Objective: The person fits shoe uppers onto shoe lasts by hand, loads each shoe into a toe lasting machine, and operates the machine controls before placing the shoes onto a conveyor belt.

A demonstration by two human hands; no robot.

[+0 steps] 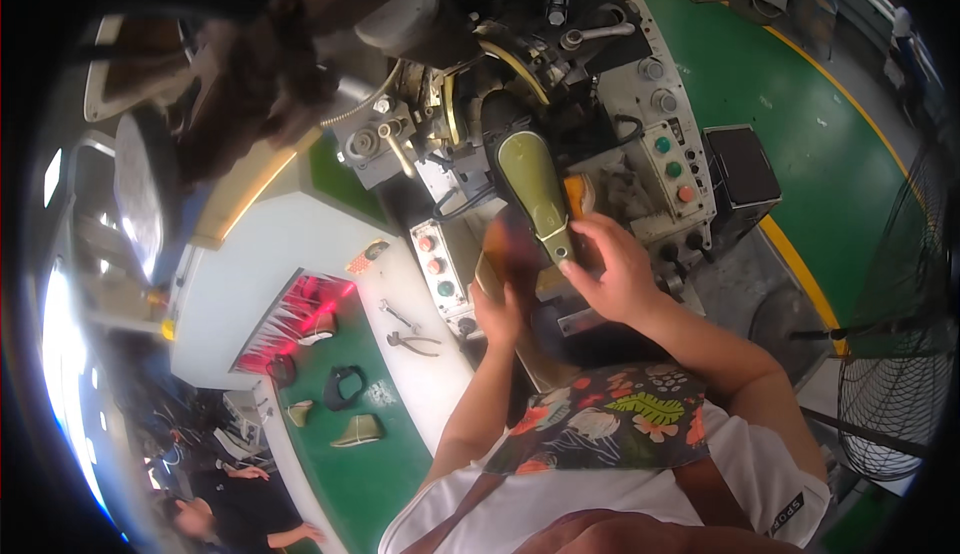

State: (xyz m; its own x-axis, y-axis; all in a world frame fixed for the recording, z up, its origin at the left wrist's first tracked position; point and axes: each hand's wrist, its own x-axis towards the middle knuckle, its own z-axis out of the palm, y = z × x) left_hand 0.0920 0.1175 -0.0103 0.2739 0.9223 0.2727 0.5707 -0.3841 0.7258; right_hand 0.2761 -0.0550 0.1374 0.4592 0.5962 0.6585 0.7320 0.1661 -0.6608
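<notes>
A shoe last (535,189) with an olive-green sole face lies bottom up, its dark toe end reaching in among the machine's curved brass-coloured bands. My right hand (618,272) closes on its narrow heel end, thumb on one side and fingers on the other. Lower and to the left, my left hand (498,309) is closed around a brown and dark piece (510,249), smeared by motion; its kind cannot be made out. Just right of the last, partly covered, sits an orange and tan piece (580,194).
Control panels with green and red buttons flank me, a left panel (437,269) and a right panel (677,169). Pliers (412,342) lie on the white conveyor edge. Shoe pieces, including an olive one (358,431), lie on the green belt (385,474). Another person (240,504) works at lower left.
</notes>
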